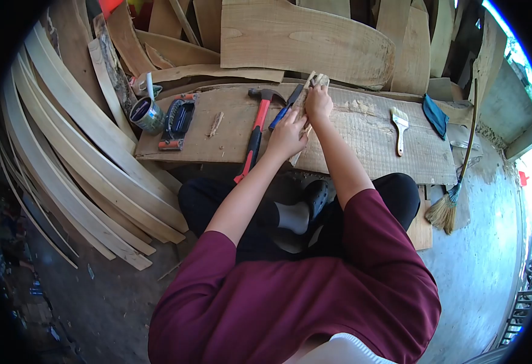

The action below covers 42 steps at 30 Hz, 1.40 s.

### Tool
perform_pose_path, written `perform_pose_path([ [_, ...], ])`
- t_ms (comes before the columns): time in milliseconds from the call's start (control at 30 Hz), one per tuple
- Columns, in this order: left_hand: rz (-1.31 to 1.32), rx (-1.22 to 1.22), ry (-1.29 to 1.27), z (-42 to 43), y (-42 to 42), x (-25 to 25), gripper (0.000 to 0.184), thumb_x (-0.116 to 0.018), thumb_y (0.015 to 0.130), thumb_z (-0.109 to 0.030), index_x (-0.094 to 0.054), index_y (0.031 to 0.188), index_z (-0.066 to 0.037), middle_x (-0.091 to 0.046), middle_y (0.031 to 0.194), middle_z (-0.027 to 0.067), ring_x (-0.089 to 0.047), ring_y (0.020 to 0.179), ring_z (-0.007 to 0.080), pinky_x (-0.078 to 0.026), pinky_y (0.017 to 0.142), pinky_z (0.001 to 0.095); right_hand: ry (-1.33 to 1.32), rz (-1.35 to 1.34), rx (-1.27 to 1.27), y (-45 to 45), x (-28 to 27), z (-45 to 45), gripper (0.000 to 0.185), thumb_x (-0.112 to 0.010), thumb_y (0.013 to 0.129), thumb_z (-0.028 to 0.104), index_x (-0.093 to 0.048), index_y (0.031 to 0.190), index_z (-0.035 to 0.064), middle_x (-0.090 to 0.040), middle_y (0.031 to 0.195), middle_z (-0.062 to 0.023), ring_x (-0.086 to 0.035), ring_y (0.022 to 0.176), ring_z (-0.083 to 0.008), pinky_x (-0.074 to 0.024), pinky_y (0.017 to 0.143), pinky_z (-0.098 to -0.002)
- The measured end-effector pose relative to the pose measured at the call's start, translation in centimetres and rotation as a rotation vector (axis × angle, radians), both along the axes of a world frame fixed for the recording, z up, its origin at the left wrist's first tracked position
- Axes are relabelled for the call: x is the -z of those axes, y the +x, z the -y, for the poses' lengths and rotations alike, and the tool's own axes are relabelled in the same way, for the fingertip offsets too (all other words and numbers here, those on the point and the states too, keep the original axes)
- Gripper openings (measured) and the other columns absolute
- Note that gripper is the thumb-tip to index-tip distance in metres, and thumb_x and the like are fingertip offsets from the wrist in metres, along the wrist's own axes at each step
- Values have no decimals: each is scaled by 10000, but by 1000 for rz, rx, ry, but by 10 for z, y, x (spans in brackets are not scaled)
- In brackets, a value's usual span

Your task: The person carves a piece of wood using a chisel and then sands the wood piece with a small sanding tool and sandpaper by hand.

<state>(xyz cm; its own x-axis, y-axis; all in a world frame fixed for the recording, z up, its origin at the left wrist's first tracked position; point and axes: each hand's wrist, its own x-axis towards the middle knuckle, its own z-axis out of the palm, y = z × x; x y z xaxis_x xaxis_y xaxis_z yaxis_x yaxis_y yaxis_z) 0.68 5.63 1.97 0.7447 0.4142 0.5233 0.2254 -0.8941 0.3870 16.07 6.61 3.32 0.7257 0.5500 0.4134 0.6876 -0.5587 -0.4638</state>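
On a low wooden board (363, 139), my left hand (288, 134) lies over a narrow wood strip (298, 151), its fingers on the strip's lower part. My right hand (319, 104) is closed at the far end of the wood pieces, round something I cannot make out. A chisel (287, 107) with a blue handle rests just left of the strip, close to my left fingertips. Farther left lies a hammer (257, 130) with a red and black handle. Small wood chips (216, 124) are scattered on the board.
A sanding block (178, 121) and a tin can (147, 115) stand at the board's left end. To the right are a paintbrush (400, 128), a dark green cloth (436, 115) and a broom (445, 212). Long planks (90, 151) lean at left; more boards (302, 42) stand behind.
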Motion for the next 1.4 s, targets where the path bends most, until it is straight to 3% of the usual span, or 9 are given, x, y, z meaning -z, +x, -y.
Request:
perform_pose_path([
  [300,10,-9,-7,2,-3,-3,435,-649,756,-171,-622,1177,-64,-476,1346,225,-450,1250,406,-387,1042,426,-12,-1,-51,5,3,-5,206,-506,907,181,-565,1042,37,-598,1074,-155,-664,900,-349,-558,704,-422],
  [367,-30,-38,-39,4,-5,-3,459,-656,775,-196,-611,1225,-112,-451,1386,208,-433,1276,390,-390,1044,415,7,-13,-38,3,5,-4,207,-509,913,211,-548,1036,48,-598,1068,-157,-663,876,-358,-554,689,-435],
  [600,5,-37,-75,8,-8,-7,434,-677,773,-176,-629,1199,-107,-483,1353,210,-449,1266,378,-406,1029,408,311,-55,16,2,21,-1,258,-584,878,295,-591,1095,155,-609,973,-141,-640,774,-369,-524,638,-464],
  [833,1,-50,-90,7,-7,-6,411,-676,777,-170,-640,1182,-111,-494,1343,205,-465,1255,364,-419,1017,406,317,-70,44,2,22,-1,245,-597,868,317,-633,1032,138,-619,936,-140,-643,769,-363,-524,640,-458],
  [1067,29,-66,-91,6,-6,-7,384,-673,783,-178,-652,1162,-122,-517,1322,188,-501,1218,353,-438,994,403,158,-41,22,3,16,-3,231,-530,915,295,-609,952,80,-611,997,-161,-661,778,-362,-543,629,-447],
  [1400,39,-88,-74,4,-4,-2,360,-652,793,-210,-661,1146,-139,-525,1321,170,-530,1191,321,-453,975,396,109,-33,21,2,11,-5,254,-525,921,298,-598,963,58,-605,1015,-181,-664,811,-369,-545,656,-461],
])
